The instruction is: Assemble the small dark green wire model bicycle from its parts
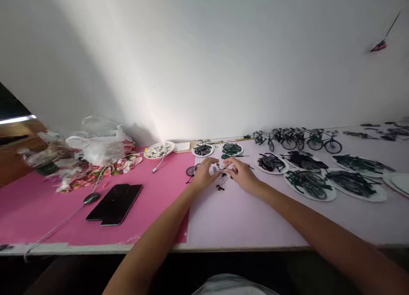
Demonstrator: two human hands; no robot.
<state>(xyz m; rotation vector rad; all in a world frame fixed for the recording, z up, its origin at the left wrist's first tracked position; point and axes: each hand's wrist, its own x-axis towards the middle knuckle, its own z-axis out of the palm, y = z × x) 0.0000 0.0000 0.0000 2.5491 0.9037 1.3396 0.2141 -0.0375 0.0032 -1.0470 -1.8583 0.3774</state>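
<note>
My left hand (206,174) and my right hand (242,174) face each other over the pale lilac part of the table. Thumb and fingertips of each come together in a pinch, around something too small to make out. Small dark pieces (220,187) lie on the surface just below the fingertips. Beside my left hand, partly covered by it, rests a miniature bicycle part with a wheel (191,171). Behind the hands stand a plate of black parts (203,155) and a plate of dark green parts (232,154).
Several assembled miniature bicycles (316,140) stand along the wall. Plates of bicycle parts (334,194) fill the right side. Leftward are a plate of white pieces (171,149), dark phones (115,204), a cable with a dark oval piece (91,198), plastic bags (99,144) and petal-like scraps (86,176).
</note>
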